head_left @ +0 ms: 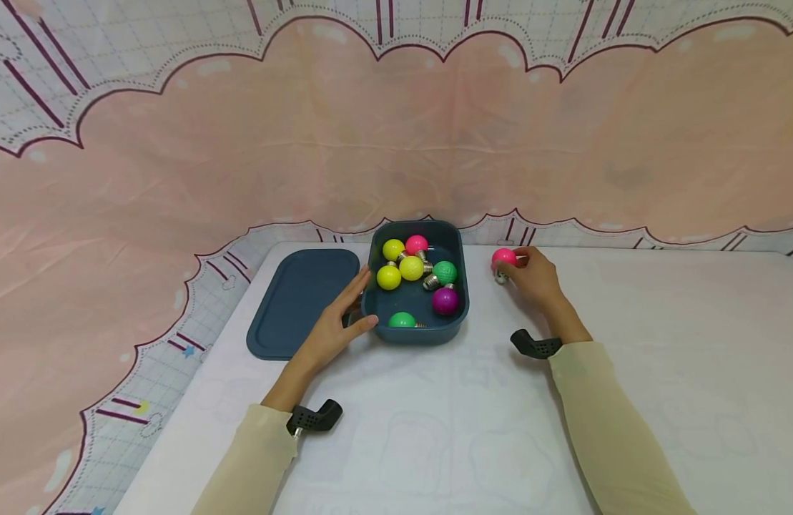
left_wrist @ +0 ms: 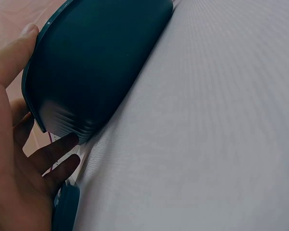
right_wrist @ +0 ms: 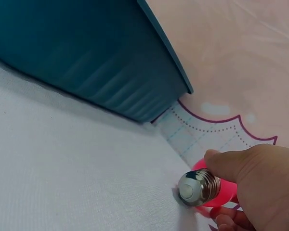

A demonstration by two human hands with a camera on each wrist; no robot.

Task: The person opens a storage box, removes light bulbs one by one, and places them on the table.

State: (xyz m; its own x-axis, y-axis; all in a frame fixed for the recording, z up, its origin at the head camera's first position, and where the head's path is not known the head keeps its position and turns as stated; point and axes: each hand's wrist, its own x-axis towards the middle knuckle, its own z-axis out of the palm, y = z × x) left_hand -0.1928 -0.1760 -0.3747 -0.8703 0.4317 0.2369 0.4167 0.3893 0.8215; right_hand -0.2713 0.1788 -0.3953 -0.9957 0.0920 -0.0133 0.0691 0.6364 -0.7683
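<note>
A dark blue plastic bin [head_left: 428, 335] stands upright on the table, with small coloured light bulbs lying inside. Yellow bulbs [head_left: 411, 268], a pink one [head_left: 416, 244], green ones [head_left: 444, 272] and a purple bulb [head_left: 444, 301] are visible in it. My left hand [head_left: 337, 325] rests against the bin's left side, thumb at the rim and fingers fairly straight along the wall. To the right of the bin, my right hand [head_left: 536, 277] pinches a pink light bulb [head_left: 503, 257]. Its metal screw base [right_wrist: 200, 187] points towards the right wrist camera, low over the white tabletop.
A flat dark blue lid [head_left: 299, 300] lies left of the bin, partly behind my left hand. The white tabletop [head_left: 447, 429] extends in front and to the right. Behind it hangs a peach and white patterned cloth [head_left: 435, 143].
</note>
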